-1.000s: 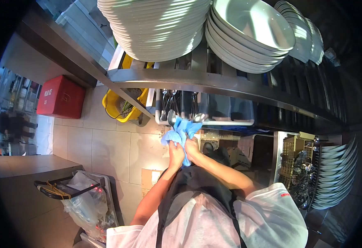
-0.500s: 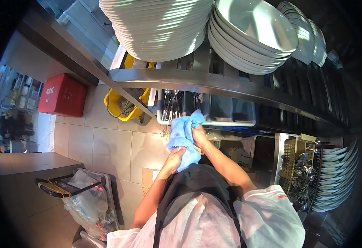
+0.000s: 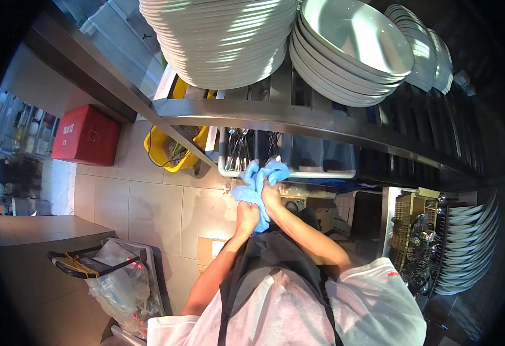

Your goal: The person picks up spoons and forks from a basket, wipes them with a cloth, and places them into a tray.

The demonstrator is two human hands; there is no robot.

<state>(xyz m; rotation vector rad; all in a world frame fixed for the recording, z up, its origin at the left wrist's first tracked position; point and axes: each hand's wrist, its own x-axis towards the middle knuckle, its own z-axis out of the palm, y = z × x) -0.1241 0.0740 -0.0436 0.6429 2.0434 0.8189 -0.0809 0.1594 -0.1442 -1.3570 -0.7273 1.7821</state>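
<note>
A crumpled light-blue cloth (image 3: 256,183) is bunched between my two hands, just in front of the cutlery tray's near rim. My left hand (image 3: 247,218) is closed in a fist round its lower left part. Fingers of my right hand (image 3: 271,197) are wrapped round the folds on the other side. A small pale tip (image 3: 277,158) shows at the upper edge of the cloth; what it belongs to I cannot make out. Behind the cloth, forks and spoons (image 3: 240,151) lie in the left compartments of the white-rimmed tray (image 3: 316,173).
A metal shelf (image 3: 281,115) carries stacks of white plates (image 3: 221,52) and bowls (image 3: 350,63) above the tray. Cutlery baskets (image 3: 417,245) and upright plates (image 3: 469,248) stand at right. At left are a yellow bucket (image 3: 159,151), a red box (image 3: 88,135) and a trolley (image 3: 128,277) with plastic bags.
My hands have drawn closer together, and the cloth, spread wider before, is now bunched tighter. My left hand has turned into a fist on it.
</note>
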